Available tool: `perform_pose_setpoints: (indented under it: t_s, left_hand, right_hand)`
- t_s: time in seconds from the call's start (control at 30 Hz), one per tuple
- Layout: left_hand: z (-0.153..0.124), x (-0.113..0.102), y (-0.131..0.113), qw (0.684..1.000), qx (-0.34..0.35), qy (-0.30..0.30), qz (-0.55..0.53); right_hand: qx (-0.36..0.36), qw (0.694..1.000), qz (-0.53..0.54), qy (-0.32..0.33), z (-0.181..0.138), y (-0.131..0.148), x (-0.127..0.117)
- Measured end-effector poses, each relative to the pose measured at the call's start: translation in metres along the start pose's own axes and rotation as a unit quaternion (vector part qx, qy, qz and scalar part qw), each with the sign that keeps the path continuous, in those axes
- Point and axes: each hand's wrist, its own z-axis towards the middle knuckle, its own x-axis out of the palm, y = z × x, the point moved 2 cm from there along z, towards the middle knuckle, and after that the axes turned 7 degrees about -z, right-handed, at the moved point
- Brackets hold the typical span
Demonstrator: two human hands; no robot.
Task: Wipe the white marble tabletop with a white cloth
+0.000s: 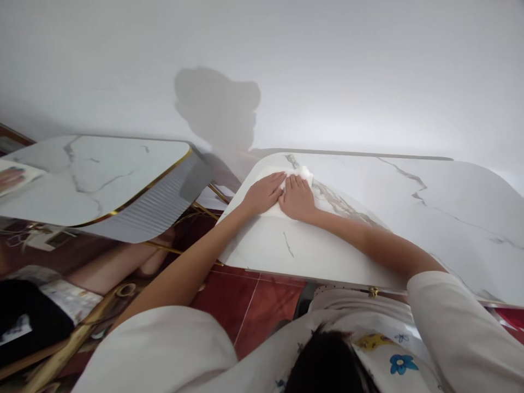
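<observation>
A white cloth (306, 174), folded or bunched, lies on the far left part of a white marble-patterned table (409, 218). My right hand (298, 197) presses down on the cloth, its fingers closed together and curled over it. Beside it, touching at the thumbs, my left hand (265, 193) rests flat with its fingers stretched out over the cloth's left part. Most of the cloth is hidden under both hands.
A second marble-patterned table (123, 174) with a gold edge stands left; another person's hand (11, 179) rests on something white there. A pale wall (368, 65) rises behind. Below left are another person's legs (110, 265), a wooden chair frame (69, 349) and a tape roll (125, 290).
</observation>
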Motion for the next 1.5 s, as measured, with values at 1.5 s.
perform_pose_setpoints:
  t_s: [1.5]
  left_hand:
    - [0.082, 0.025, -0.001, 0.993, -0.077, -0.074, -0.045]
  right_hand:
    - [-0.056, 0.998, -0.01, 0.031, 0.072, -0.076, 0.005]
